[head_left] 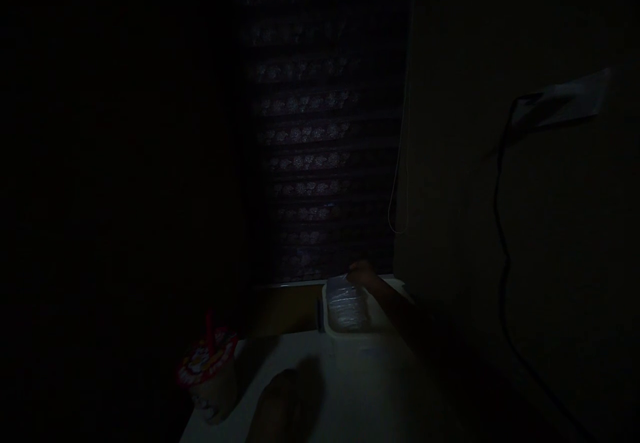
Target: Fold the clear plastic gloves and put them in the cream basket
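The room is very dim. My right hand (pixel 362 274) reaches forward from the lower right and rests on the far edge of a clear plastic food container (pixel 346 306), seeming to grip its rim. The container sits at the far end of a white table (pixel 340 390). My left hand (pixel 283 406) lies dark and blurred near the table's near edge, its fingers hard to make out. To its left stands a takeaway cup (pixel 210 390) with a red patterned lid and a red straw.
A patterned roller blind (pixel 305 130) hangs behind the table, with a thin pale cord (pixel 397 196) beside it. A black cable (pixel 503 216) runs down the right wall from a white wall-mounted strip (pixel 563 103). A brown surface (pixel 285 310) lies behind the table's left part.
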